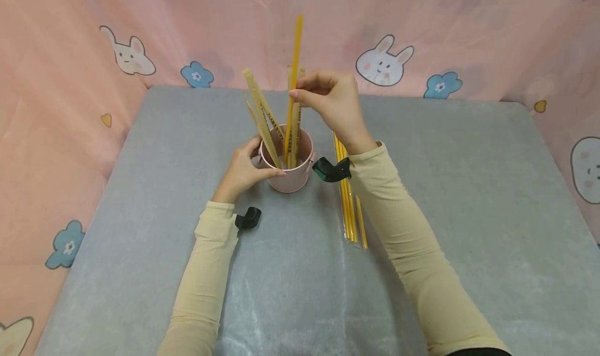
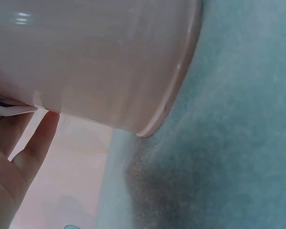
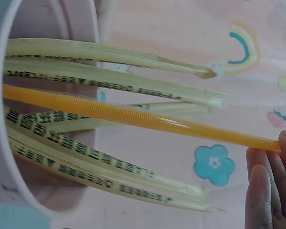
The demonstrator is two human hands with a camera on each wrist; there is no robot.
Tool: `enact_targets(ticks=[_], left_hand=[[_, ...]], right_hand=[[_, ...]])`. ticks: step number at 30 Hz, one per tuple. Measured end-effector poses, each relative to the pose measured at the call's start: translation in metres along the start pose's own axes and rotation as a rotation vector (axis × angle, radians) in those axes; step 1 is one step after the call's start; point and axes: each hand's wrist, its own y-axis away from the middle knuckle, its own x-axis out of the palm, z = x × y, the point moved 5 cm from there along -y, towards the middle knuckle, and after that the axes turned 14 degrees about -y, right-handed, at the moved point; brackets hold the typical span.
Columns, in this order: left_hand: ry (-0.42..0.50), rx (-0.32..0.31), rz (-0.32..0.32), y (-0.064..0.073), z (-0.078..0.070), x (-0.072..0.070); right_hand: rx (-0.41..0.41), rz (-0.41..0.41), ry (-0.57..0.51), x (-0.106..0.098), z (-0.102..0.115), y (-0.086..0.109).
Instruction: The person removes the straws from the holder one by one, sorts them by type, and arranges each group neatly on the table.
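Note:
A small pink bucket (image 1: 287,183) stands upright on the grey table. My left hand (image 1: 241,172) grips its left side, with the thumb along the front rim and the fingers round the back. Between thumb and fingertips, my right hand (image 1: 338,106) pinches a yellow straw (image 1: 297,46). The straw's lower end is inside the bucket; its top rises well above the hand. Several straws in printed paper wrappers (image 3: 109,167) lean in the bucket around it. In the right wrist view the yellow straw (image 3: 133,115) shows a ribbed section along its middle.
More yellow straws (image 1: 346,205), some in clear plastic, lie on the table (image 1: 469,199) under the right forearm. A pink curtain (image 1: 300,1) printed with rabbits and flowers hangs behind and beside the table. A small black wrist camera sits on each sleeve.

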Motion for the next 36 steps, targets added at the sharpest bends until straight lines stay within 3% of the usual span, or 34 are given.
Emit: enact_targets(ticks=[21,31,36], left_hand=[[0.01,0.02,-0.016,0.0,0.0,0.0],[0.013,0.013,-0.016,-0.001,0.0,0.0],[0.013,0.017,-0.016,0.0,0.0,0.0]], right_hand=[[-0.076,-0.062,-0.157,-0.022,0.03,0.011],[-0.17,-0.085,-0.288,-0.037,0.05,0.024],[-0.282,-0.067,-0.237,-0.043,0.057,0.032]])
